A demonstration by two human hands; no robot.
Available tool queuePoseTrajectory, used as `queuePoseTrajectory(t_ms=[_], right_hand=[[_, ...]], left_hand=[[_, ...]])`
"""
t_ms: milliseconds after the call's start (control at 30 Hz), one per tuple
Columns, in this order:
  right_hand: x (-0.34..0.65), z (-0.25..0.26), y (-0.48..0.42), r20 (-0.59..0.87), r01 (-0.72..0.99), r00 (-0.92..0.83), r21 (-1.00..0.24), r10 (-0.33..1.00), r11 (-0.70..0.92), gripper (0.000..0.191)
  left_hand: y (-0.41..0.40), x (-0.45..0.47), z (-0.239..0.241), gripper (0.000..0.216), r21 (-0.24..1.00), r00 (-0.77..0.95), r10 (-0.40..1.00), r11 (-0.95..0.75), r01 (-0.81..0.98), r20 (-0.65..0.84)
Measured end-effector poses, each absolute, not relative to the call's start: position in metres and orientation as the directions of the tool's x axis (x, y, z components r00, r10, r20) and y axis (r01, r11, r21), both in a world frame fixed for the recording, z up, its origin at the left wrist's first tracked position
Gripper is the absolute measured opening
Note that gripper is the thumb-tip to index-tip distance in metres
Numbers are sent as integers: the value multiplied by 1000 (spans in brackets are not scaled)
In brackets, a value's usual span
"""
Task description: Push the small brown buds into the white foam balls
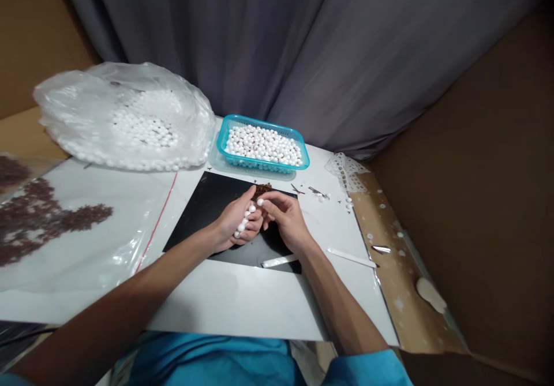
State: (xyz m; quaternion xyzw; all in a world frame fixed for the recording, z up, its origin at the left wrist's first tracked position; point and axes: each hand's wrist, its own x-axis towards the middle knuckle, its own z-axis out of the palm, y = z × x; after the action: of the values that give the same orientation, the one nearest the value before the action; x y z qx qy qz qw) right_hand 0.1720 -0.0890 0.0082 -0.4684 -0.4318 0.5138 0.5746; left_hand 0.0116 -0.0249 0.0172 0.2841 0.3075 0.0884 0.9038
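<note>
Blue clothing [208, 357] lies nearest; beyond, over the black mat [201, 216], the left hand [234, 218] curls around white balls [244, 221] while the right hand [288, 218] pinches a single ball [260, 202]. Light, steady fingertip pressure should stop it slipping.

Several white balls [244, 221], smooth and round, sit in a slanting row along the curled fingers of the left grip [231, 220], close together, running down and leftward. One more ball [260, 202], also white and round, is pinched at the fingertips of the right grip [288, 216], just beside the upper end of that row. A reddish-brown cluster [263, 189], small, rough and knobbly, shows just beyond the left thumb; its lower part is hidden.
</note>
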Motion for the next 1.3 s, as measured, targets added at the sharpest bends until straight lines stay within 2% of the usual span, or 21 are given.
queuePoseTrajectory(t_ms=[133,267,633,767,867,967,1033,1133,1200,1300], right_hand=[[179,12,-88,21,-305,130,-951,991,60,30],[184,14,-86,34,-336,196,-937,980,100,35],[181,3,-89,128,-284,245,-938,961,197,28],[186,2,-83,170,-208,235,-953,957,220,27],[200,8,-63,219,-60,274,-968,937,243,30],[224,23,-33,359,262,339,-924,869,280,33],[242,38,-14,483,554,307,-791,820,259,31],[259,59,3,573,870,122,-455,811,191,33],[259,65,3,567,926,21,-322,823,198,32],[244,54,-11,545,890,-56,-353,837,290,21]], left_hand=[[-15,6,13,54,495,844,340,863,-104,-415],[-7,2,13,41,423,863,360,885,-196,-354],[-7,1,14,34,351,878,332,913,-208,-344],[-1,-4,16,29,354,847,398,894,-273,-353],[4,-10,15,22,350,809,463,872,-342,-362],[9,-14,13,18,343,790,508,851,-399,-343],[12,-16,12,17,346,779,533,836,-426,-329],[14,-14,10,16,379,760,571,808,-451,-310],[12,-11,11,13,426,747,600,778,-462,-285],[8,-7,12,14,501,716,660,710,-496,-227]])
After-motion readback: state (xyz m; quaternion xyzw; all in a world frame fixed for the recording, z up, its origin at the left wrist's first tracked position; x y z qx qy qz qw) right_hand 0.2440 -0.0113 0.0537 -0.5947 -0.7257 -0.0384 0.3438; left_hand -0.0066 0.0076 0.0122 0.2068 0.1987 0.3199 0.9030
